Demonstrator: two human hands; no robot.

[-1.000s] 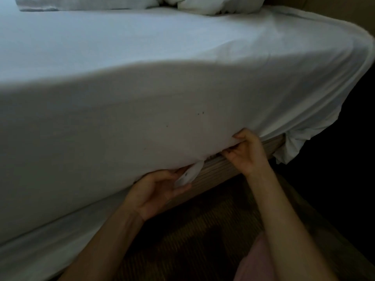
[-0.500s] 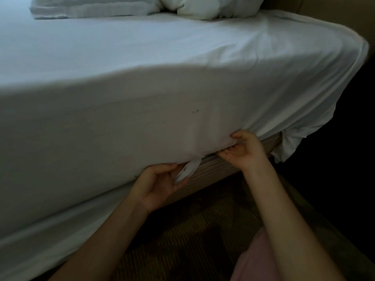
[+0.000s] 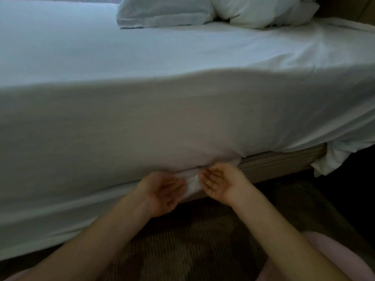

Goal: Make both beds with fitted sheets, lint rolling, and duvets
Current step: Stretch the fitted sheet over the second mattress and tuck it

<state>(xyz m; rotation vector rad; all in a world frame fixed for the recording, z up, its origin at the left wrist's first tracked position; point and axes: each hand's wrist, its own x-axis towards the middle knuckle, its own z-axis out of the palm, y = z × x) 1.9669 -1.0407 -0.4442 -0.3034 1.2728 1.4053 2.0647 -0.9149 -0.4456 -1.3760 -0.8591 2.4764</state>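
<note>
Pillows and fitted sheet beyond frame edges

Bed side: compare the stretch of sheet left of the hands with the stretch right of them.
Right stretch stops higher and leaves the striped base bare; left stretch hangs lower and hides it.
Left stretch runs on smooth along its lower edge; right stretch ends in a bunched wad hanging at the corner.
Shared: both are white and pulled fairly flat over the bed's side.
</note>
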